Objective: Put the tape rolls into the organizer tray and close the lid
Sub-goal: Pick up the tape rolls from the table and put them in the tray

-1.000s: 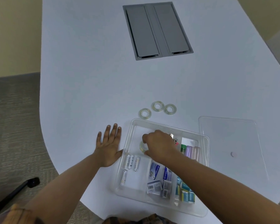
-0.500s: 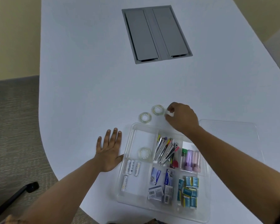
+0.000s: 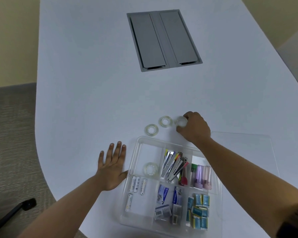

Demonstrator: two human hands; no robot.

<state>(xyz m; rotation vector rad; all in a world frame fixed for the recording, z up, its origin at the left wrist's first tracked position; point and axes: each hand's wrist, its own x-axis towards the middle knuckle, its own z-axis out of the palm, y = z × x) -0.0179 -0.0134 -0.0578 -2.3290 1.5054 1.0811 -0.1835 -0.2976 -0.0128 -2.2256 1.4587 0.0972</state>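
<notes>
The clear organizer tray (image 3: pixel 139 140) sits near the table's front edge, and one clear tape roll (image 3: pixel 151 168) lies in its far-left compartment. Just beyond the tray, two more tape rolls lie flat on the table: one at the left (image 3: pixel 151 129) and one in the middle (image 3: pixel 165 121). My right hand (image 3: pixel 194 128) grips a third roll (image 3: pixel 181 121) at its right side, tilted up off the table. My left hand (image 3: pixel 112 167) rests flat on the table with fingers spread, its thumb against the tray's left wall. The clear lid (image 3: pixel 244 145) lies to the right of the tray, partly under my right arm.
The tray's other compartments hold batteries (image 3: pixel 137 184), staplers (image 3: pixel 173 164), small boxes (image 3: pixel 169 196), tubes (image 3: pixel 200 176) and blue packets (image 3: pixel 198 210). A grey cable hatch (image 3: pixel 163 39) is set into the white table farther back. The table edge curves away on the left above grey carpet.
My right hand left one roll in the tray's far-left compartment, moved up to the rightmost roll on the table and closed on it, tilting it up. The left hand stayed put.
</notes>
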